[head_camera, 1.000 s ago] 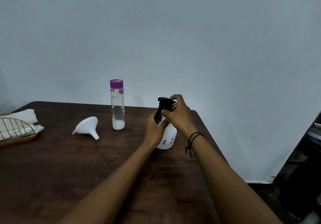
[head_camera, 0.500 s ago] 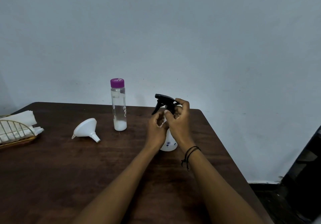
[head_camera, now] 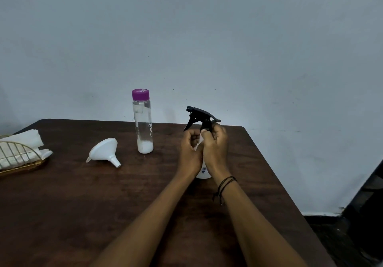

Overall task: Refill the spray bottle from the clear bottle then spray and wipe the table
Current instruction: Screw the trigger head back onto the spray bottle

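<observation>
Hands worked together: my left hand [head_camera: 189, 152] clamped the spray bottle [head_camera: 204, 171], my right hand [head_camera: 215, 144] pinched its trigger head [head_camera: 202, 117]; twisting squarely seemed wisest.

Head-worn view, downward over table [head_camera: 83, 215]

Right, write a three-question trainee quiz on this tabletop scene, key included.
1. True or false: the clear bottle has its purple cap on.
2. The white funnel is: A) in the spray bottle, B) lying on the table, C) in the wire basket.
3. Which hand grips the black trigger head's collar?

Key: 1 true; 2 B; 3 right hand, while the left hand steadies the bottle.
</observation>
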`<state>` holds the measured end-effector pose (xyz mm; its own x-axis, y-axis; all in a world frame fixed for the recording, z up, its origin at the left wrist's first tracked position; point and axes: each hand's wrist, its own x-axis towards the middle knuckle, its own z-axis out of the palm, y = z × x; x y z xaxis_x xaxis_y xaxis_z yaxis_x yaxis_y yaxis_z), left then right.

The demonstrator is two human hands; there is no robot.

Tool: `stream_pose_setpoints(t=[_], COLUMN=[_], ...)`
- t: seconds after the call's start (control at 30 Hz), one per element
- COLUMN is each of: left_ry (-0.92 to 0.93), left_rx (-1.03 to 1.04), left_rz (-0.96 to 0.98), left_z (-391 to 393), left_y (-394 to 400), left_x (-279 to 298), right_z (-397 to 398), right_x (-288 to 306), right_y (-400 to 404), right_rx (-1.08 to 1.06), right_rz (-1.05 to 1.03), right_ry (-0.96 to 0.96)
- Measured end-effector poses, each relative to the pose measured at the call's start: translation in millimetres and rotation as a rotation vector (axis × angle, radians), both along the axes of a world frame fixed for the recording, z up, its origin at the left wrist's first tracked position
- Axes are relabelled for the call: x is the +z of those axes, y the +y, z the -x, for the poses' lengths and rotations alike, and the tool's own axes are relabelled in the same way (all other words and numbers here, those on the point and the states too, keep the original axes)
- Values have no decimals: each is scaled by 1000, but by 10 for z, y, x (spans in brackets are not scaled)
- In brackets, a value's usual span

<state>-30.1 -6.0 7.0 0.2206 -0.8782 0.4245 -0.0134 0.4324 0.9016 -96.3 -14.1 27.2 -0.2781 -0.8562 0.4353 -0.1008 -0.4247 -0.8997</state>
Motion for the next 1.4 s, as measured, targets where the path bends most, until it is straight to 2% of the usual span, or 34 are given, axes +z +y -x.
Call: stream_pose_setpoints(t=[0.27, 0.43, 0.53, 0.67, 0.87, 0.97, 1.17, 1.27, 1.4], left_ry=[-55, -130, -128, -147, -264, -321, -362, -368, -435], left_rx=[43, 89, 111, 106, 96, 147, 221, 204, 75], left_rz=[33, 46, 78, 59, 55, 76, 7, 9, -36], left_z=[35, 18, 51, 70, 4, 27, 94, 48, -34], left_y=[74, 91, 133, 144, 48, 26, 19, 27, 36], left_x=[13, -16, -7, -7, -61, -116, -133, -113, -9], right_z=[59, 45, 49, 75, 105, 108, 100, 101, 151], right_x=[8, 11, 11, 11, 31, 31, 32, 38, 53], right_y=[48, 37, 50, 59, 58, 55, 50, 61, 73], right_rx=[14, 148, 113, 78, 218, 194, 172, 162, 294], right_rz=[-2, -61, -48, -41, -91, -69, -49, -45, -71], right_ry=[-72, -39, 13, -40, -70, -41, -121, -122, -149])
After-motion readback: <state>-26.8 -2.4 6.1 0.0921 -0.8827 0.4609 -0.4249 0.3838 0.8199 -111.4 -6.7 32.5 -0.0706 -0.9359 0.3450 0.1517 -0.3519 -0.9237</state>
